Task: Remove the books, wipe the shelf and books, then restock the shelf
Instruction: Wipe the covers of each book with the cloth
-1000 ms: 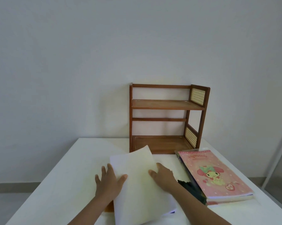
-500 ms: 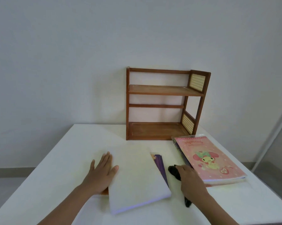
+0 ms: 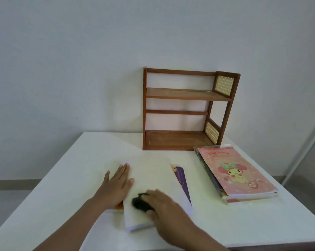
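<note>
A white-covered book [image 3: 153, 180] lies flat on the white table [image 3: 71, 178], on top of a purple and orange book [image 3: 182, 180] whose edge sticks out to its right. My left hand [image 3: 116, 185] rests flat on the white book's left edge, fingers straight. My right hand [image 3: 164, 207] presses a dark cloth [image 3: 141, 204] onto the near part of the cover, fingers curled over it. A wooden two-tier shelf [image 3: 185, 95] stands at the back against the wall, both tiers bare.
To the right lies a stack of books with a pink cartoon-cover notebook [image 3: 232, 171] on top, close to the table's right edge. A white wall is behind; a white frame [image 3: 305, 145] leans at the far right.
My right hand picked up the dark cloth beside the pink stack and brought it left onto the white book. The raised cover was laid flat. My left hand stays on the left edge.
</note>
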